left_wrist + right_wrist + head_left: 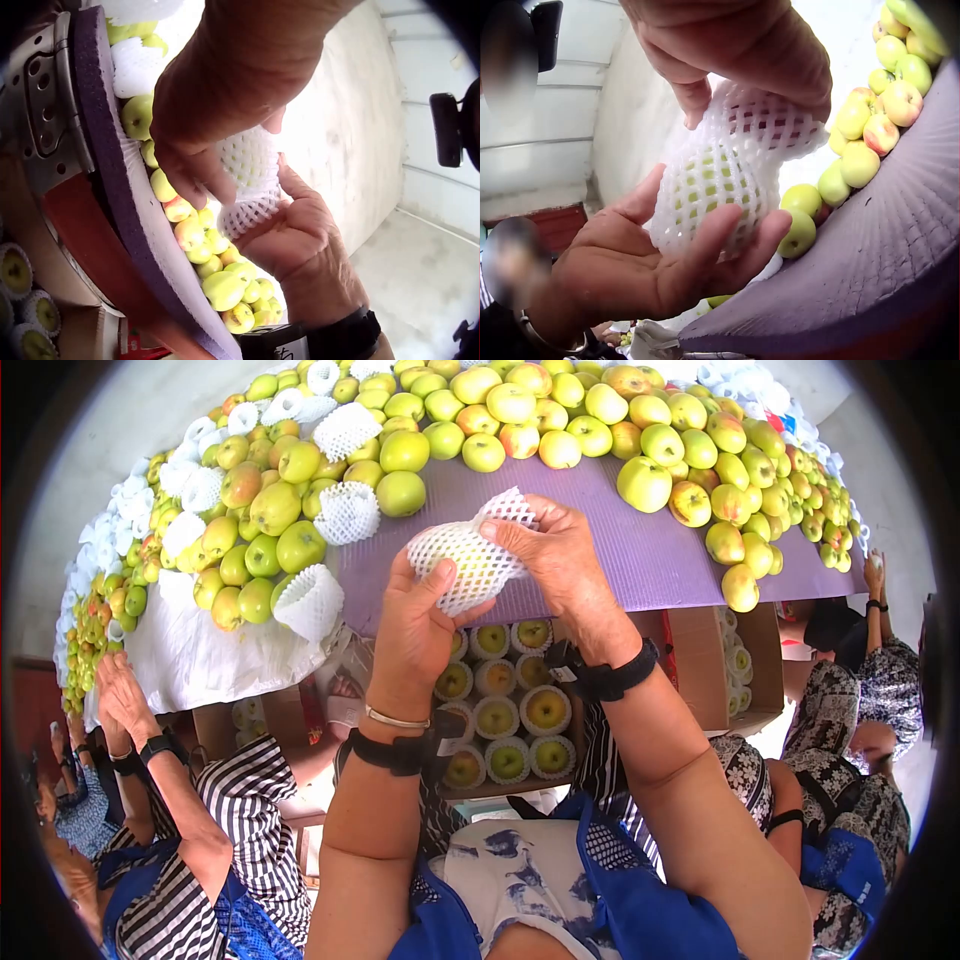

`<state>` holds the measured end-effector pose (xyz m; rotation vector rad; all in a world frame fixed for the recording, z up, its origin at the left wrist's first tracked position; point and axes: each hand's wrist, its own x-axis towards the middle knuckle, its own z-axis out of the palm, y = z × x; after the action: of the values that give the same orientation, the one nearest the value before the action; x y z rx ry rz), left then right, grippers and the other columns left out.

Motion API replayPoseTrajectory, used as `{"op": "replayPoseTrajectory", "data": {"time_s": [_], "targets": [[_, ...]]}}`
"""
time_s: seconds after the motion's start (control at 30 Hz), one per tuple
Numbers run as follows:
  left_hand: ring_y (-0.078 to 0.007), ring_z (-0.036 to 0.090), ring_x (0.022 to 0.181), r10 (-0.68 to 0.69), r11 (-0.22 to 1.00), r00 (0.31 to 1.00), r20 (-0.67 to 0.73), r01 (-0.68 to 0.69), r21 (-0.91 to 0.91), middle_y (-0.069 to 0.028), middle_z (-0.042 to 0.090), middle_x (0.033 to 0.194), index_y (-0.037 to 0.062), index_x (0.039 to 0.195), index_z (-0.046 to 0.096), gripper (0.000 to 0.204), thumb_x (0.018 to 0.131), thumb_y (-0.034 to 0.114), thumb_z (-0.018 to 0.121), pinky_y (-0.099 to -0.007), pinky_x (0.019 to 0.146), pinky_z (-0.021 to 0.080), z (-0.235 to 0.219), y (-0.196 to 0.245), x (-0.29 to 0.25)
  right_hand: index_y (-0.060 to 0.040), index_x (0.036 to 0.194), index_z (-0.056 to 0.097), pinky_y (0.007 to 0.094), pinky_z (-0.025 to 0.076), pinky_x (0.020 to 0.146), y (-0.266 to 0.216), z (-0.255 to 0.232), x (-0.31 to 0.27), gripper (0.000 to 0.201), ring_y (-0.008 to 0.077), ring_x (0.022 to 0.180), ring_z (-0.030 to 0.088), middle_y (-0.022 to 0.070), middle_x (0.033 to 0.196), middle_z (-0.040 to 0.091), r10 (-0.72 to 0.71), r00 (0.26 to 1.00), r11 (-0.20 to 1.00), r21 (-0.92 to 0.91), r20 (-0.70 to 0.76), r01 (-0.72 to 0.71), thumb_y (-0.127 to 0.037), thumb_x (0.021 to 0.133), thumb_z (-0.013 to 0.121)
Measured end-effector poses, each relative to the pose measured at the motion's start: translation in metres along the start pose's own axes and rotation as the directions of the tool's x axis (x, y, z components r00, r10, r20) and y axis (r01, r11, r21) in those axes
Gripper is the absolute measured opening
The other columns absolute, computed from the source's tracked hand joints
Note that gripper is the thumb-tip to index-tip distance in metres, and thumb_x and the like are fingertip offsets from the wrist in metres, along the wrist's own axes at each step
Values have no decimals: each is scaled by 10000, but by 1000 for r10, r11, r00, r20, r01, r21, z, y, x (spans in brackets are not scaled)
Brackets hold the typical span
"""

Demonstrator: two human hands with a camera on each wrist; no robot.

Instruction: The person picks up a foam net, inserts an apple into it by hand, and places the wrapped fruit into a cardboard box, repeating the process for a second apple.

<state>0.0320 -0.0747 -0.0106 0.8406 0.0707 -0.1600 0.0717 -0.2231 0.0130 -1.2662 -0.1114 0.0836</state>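
A green apple in a white foam net (455,565) is held up over the near edge of the purple table. The left hand (415,625) cups it, thumb on the near side and fingers around it. My right hand (565,555) pinches the loose end of the net between thumb and fingers. In the right wrist view the net (712,191) shows green through its mesh, with the left hand (637,262) below and the right hand (742,45) above.
Many loose apples (510,403) and white foam nets (346,430) lie on the purple table (600,550). Below its edge, a cardboard box holds netted apples (496,717). Other people's hands (125,700) are at the left; another person (860,700) is at the right.
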Motion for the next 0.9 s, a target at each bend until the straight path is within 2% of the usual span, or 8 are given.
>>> {"op": "replayPoseTrajectory", "data": {"time_s": [0.27, 0.3, 0.37, 0.47, 0.57, 0.63, 0.77, 0.9], "targets": [[-217, 624, 923, 8, 1000, 1000, -18, -8, -3, -81, 580, 1090, 91, 1190, 433, 366, 854, 110, 577, -370, 670, 578, 0, 1, -1, 35, 933, 640, 246, 500, 644, 8, 8, -1, 144, 101, 751, 608, 79, 846, 665, -85, 995, 996, -7, -59, 85, -9, 797, 620], [-214, 625, 915, 15, 1000, 1000, -21, -15, 8, -84, 584, 1083, 86, 1188, 436, 365, 854, 108, 579, -363, 663, 579, 0, -1, -1, 26, 936, 642, 253, 503, 643, 10, 8, -1, 154, 114, 744, 616, 86, 843, 668, -167, 983, 978, -142, -82, 154, -3, 787, 620], [-207, 628, 901, 31, 997, 998, -59, -27, 76, -90, 591, 1067, 75, 1182, 442, 361, 851, 105, 583, -347, 645, 579, 3, -2, -1, 9, 942, 647, 267, 509, 641, 14, 9, -1, 179, 141, 729, 632, 98, 836, 674, -332, 939, 874, -404, -93, 269, 8, 765, 618], [-196, 629, 878, 68, 982, 988, -140, -41, 184, -98, 598, 1042, 59, 1171, 449, 352, 850, 98, 588, -321, 613, 577, 14, -3, -4, -6, 923, 648, 307, 515, 625, 15, 10, -2, 203, 229, 704, 635, 121, 782, 652, -649, 747, 443, -727, 145, 525, 9, 725, 609], [-189, 626, 863, 129, 982, 978, -166, -103, 158, -101, 597, 1032, 48, 1163, 453, 333, 858, 91, 578, -305, 593, 571, 14, -4, -5, -18, 891, 648, 342, 513, 608, 9, 19, -5, 191, 294, 689, 607, 121, 761, 615, -635, 732, 371, -734, 246, 568, -17, 704, 614], [-187, 621, 869, 198, 976, 965, -170, -178, 125, -98, 591, 1039, 42, 1164, 451, 317, 870, 90, 559, -299, 600, 567, 7, -7, -1, -16, 877, 643, 354, 505, 598, 8, 28, -11, 175, 294, 689, 598, 117, 768, 595, -639, 702, 342, -702, 313, 625, -34, 704, 625], [-219, 579, 980, 180, 970, 977, -117, -196, -144, -121, 551, 1103, 20, 1170, 445, 274, 908, 91, 485, -340, 776, 532, -13, -10, 6, -10, 868, 638, 368, 485, 585, 15, 39, -19, 174, 298, 701, 578, 117, 789, 566, -644, 655, 294, -663, 395, 689, -41, 697, 639], [-257, 533, 1068, 121, 923, 991, -62, -136, -360, -142, 516, 1157, 6, 1184, 434, 267, 944, 120, 412, -381, 927, 454, -26, -16, 12, 0, 855, 637, 366, 468, 587, 24, 41, -18, 175, 284, 711, 560, 101, 771, 550, -688, 571, 214, -627, 448, 749, -43, 685, 645]]}}
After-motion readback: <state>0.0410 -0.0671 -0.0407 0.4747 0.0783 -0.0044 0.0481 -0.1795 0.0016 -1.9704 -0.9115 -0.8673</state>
